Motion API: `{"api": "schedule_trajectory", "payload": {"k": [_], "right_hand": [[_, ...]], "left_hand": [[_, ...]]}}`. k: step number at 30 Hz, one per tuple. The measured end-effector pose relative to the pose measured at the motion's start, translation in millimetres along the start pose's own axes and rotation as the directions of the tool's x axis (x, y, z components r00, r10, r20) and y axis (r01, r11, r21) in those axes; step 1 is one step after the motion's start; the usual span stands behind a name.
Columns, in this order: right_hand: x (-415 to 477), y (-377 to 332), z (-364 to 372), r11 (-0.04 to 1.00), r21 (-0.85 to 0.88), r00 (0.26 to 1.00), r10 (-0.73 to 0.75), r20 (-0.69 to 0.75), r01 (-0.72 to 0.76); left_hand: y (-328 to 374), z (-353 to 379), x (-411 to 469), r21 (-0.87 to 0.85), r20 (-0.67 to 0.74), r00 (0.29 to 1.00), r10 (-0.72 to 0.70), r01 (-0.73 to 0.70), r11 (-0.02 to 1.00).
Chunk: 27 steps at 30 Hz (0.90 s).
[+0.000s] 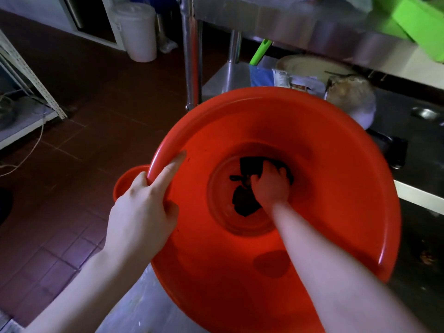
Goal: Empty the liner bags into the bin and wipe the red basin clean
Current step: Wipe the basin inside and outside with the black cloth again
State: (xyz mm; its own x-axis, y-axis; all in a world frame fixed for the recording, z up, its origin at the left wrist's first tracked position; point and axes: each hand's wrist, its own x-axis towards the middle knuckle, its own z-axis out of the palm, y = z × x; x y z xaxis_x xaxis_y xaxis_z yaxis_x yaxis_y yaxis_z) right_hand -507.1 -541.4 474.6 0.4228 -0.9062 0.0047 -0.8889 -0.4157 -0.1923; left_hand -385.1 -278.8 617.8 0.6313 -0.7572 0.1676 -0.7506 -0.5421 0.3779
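Note:
A big red basin [336, 179] fills the middle of the head view, tilted toward me. My left hand [141, 207] grips its left rim, thumb inside and index finger lying along the inner wall. Deep inside, my right hand [271, 186] presses a dark cloth [247, 200] against the basin's round bottom. Part of the cloth is hidden under that hand. A dark patch marks the near inner wall.
A smaller red container [125, 181] peeks out behind my left hand. A steel table leg [191, 56] and shelf with packets stand behind the basin. A white lidded bucket [139, 30] sits on the tiled floor far left. Clear plastic sheet [144, 304] lies below the basin.

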Motion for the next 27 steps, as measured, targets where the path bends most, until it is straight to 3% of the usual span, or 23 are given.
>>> {"api": "schedule_trajectory", "payload": {"k": [3, 6, 12, 17, 20, 24, 27], "right_hand": [[4, -19, 9, 0.998, -0.025, 0.996, -0.05, 0.08, 0.052], [2, -50, 18, 0.967, -0.02, 0.964, -0.25, 0.093, 0.253], [-57, -60, 55, 0.816, 0.013, 0.786, -0.56, 0.261, 0.577], [-55, -45, 58, 0.667, -0.133, 0.661, -0.653, 0.37, 0.733], [-49, -51, 53, 0.706, -0.141, 0.708, -0.634, 0.312, 0.694], [-13, -67, 29, 0.902, -0.1, 0.905, -0.408, 0.118, 0.419], [-3, -50, 18, 0.942, -0.096, 0.946, -0.312, 0.09, 0.32]], "left_hand": [[0, 0, 2, 0.003, 0.01, 1.0, -0.002, 0.002, 1.0], [0, 0, 4, 0.005, 0.022, 1.0, -0.011, 0.011, 1.0], [0, 0, 3, 0.004, 0.013, 1.0, -0.015, 0.015, 1.0], [0, 0, 1, 0.016, 0.009, 1.0, -0.013, 0.012, 1.0], [-4, -1, 4, 0.027, 0.027, 1.0, -0.008, 0.008, 1.0], [0, 0, 0, 0.021, 0.025, 1.0, -0.013, 0.013, 1.0], [-2, -1, 0, 0.03, 0.027, 0.999, -0.021, 0.02, 0.999]]}}
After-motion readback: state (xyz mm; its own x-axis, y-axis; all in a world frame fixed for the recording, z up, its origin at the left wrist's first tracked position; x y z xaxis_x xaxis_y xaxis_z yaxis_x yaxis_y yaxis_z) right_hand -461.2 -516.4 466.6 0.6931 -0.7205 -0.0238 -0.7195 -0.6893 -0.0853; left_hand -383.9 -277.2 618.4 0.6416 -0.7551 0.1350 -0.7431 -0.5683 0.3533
